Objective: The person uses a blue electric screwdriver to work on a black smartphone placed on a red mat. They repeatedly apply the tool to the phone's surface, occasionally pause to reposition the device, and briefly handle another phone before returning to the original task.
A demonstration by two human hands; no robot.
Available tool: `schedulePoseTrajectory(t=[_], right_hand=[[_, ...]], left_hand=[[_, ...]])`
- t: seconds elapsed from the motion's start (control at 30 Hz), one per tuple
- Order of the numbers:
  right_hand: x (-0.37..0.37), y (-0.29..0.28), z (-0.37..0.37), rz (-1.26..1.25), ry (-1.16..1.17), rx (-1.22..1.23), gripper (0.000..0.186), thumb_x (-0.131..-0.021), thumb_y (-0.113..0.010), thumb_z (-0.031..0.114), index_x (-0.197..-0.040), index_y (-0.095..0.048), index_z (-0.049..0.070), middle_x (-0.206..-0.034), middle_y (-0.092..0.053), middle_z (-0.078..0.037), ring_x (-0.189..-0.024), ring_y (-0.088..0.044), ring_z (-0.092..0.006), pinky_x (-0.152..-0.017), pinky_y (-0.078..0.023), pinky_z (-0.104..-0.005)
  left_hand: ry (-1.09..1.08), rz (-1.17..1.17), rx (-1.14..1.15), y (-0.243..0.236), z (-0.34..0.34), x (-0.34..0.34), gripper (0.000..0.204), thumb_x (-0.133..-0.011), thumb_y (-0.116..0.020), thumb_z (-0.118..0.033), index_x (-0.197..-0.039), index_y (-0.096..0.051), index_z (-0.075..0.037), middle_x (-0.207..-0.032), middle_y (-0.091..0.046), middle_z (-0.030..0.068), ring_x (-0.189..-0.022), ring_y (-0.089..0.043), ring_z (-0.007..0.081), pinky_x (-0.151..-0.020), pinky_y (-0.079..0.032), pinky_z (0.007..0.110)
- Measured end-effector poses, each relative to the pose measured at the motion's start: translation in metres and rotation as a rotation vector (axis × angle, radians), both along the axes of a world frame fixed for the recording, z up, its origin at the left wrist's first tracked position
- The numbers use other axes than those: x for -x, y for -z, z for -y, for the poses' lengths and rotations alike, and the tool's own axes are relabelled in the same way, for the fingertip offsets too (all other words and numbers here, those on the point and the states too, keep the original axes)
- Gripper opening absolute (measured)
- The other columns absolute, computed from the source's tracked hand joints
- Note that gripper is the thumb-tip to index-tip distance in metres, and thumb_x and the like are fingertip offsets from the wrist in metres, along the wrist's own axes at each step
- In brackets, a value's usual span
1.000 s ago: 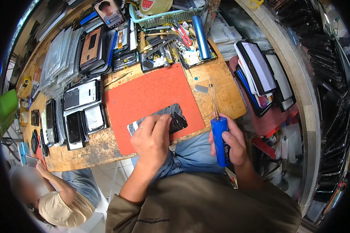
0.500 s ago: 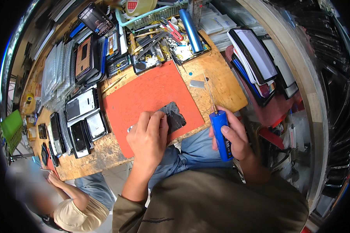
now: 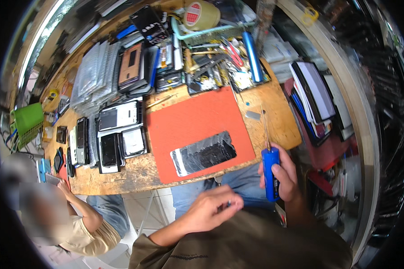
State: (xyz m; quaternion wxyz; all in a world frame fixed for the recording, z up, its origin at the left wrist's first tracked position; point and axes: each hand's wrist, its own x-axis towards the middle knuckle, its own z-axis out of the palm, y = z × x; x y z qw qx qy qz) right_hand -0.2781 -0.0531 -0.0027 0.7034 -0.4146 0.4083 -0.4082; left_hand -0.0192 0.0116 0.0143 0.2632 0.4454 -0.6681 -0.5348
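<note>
A dark, streaked phone screen (image 3: 204, 154) with a pale strip at its left end lies on the red-orange mat (image 3: 188, 114), near the table's front edge. My left hand (image 3: 214, 207) hovers in front of the table, above my lap and apart from the screen. Its fingers are curled in and pressed together; whatever small thing is in them, if anything, cannot be made out. My right hand (image 3: 286, 177) is wrapped round a blue-handled tool (image 3: 270, 175) with a long thin metal shaft, its tip pointing up and away, right of the mat.
Loose tools and parts fill a tray (image 3: 197, 87) behind the mat, beside a blue cylinder (image 3: 252, 58) and green basket (image 3: 220, 33). Phone parts (image 3: 119, 117) are stacked at left, more panels (image 3: 312, 92) at right. A small grey plate (image 3: 252, 115) lies nearby. Another person (image 3: 83, 228) sits at lower left.
My left hand has come off the phone screen and drawn back toward my body, uncovering the whole screen. The view has shifted; my right hand still holds the blue-handled tool.
</note>
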Motion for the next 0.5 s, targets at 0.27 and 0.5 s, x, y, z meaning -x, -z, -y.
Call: schedulePoseTrajectory(t=[0.27, 0.5], right_hand=[[-0.034, -0.034, 0.044, -0.734, -0.428, 0.783, 0.099, -0.091, -0.084, 0.025, -0.168, -0.028, -0.003, -0.138, -0.066, -0.03, -0.118, -0.071, -0.0459, -0.099, -0.058, -0.046], [-0.08, -0.047, 0.072, -1.056, -0.734, 1.0, 0.101, -0.087, -0.087, 0.031, -0.166, -0.032, 0.0, -0.155, -0.054, -0.024, -0.113, -0.071, -0.0452, -0.088, -0.059, -0.0532]], left_hand=[[-0.675, -0.516, -0.9, 0.116, -0.095, -0.119, 0.01, -0.09, -0.051, -0.018, -0.091, -0.058, -0.012, -0.081, -0.056, -0.0027, -0.067, -0.048, 0.0084, -0.059, -0.038, 0.025], [-1.4, -0.264, -0.568, 0.242, -0.131, -0.298, 0.026, -0.11, -0.062, -0.031, -0.12, -0.065, -0.008, -0.087, -0.066, 0.0025, -0.072, -0.06, 0.0169, -0.06, -0.047, 0.034]])
